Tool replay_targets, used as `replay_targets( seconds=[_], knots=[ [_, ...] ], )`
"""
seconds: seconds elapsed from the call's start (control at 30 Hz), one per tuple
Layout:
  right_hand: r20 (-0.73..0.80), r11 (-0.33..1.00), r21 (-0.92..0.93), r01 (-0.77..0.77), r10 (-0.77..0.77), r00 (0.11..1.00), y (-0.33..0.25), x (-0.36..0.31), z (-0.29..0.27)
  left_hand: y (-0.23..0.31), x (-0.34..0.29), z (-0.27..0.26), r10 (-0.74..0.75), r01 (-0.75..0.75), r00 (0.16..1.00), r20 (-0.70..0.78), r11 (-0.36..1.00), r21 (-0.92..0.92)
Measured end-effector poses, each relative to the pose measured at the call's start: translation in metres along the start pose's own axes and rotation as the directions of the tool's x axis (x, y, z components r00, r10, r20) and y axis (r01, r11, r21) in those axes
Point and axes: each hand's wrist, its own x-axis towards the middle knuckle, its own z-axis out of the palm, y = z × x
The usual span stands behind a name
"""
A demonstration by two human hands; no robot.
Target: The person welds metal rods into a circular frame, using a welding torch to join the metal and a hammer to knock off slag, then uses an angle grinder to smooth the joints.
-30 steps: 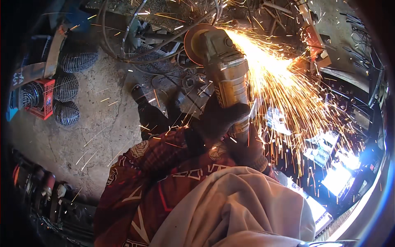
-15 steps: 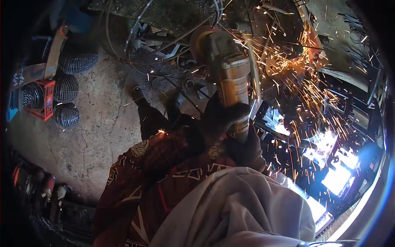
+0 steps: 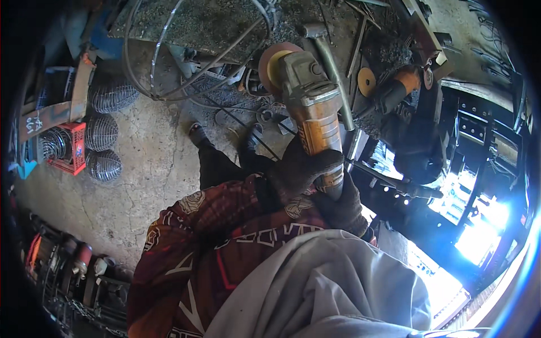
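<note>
Sparks no longer spray beside the yellow-and-grey angle grinder (image 3: 314,110), and the long grey metal tube (image 3: 332,72) shows farther left, close behind its head. The dark-gloved left hand (image 3: 300,169) has its fingers clamped round the grinder's body; the dark-gloved right hand (image 3: 344,207) grips its rear end, fingers partly hidden. Held in front of the maroon printed shirt (image 3: 198,248), the tool points its reddish-brown disc (image 3: 271,69) away from the wearer. Grinding seems stopped or paused; no finished cut or ground face shows, so how much remains cannot be told.
</note>
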Motion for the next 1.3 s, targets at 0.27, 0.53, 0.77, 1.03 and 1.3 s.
replay_targets(
  seconds=[0.27, 0.53, 0.77, 1.03, 1.3],
  knots=[
    [-0.051, 0.998, -0.019, -0.063, 0.062, 0.997, 0.001, 0.011, 0.001, -0.005, 0.007, -0.001, 0.091, -0.089, 0.995, -0.03, 0.995, 0.052],
    [-0.037, 0.998, 0.047, -0.046, 0.047, 0.998, -0.007, 0.018, 0.002, -0.003, 0.01, -0.006, 0.115, -0.109, 0.99, -0.081, 0.991, 0.075],
    [-0.053, 0.998, -0.031, -0.058, 0.056, 0.997, -0.014, 0.02, 0.005, -0.003, 0.013, -0.011, 0.149, -0.147, 0.987, -0.067, 0.988, 0.038],
    [-0.082, 0.999, 0.032, 0.018, -0.016, 0.997, -0.01, 0.021, 0.013, 0.007, 0.009, -0.012, 0.108, -0.107, 0.992, -0.059, 0.994, 0.021],
    [-0.091, 0.999, 0.046, 0.017, -0.013, 0.996, -0.02, 0.018, 0.015, 0.01, 0.005, -0.012, 0.128, -0.126, 0.991, -0.039, 0.991, 0.047]
  ],
)
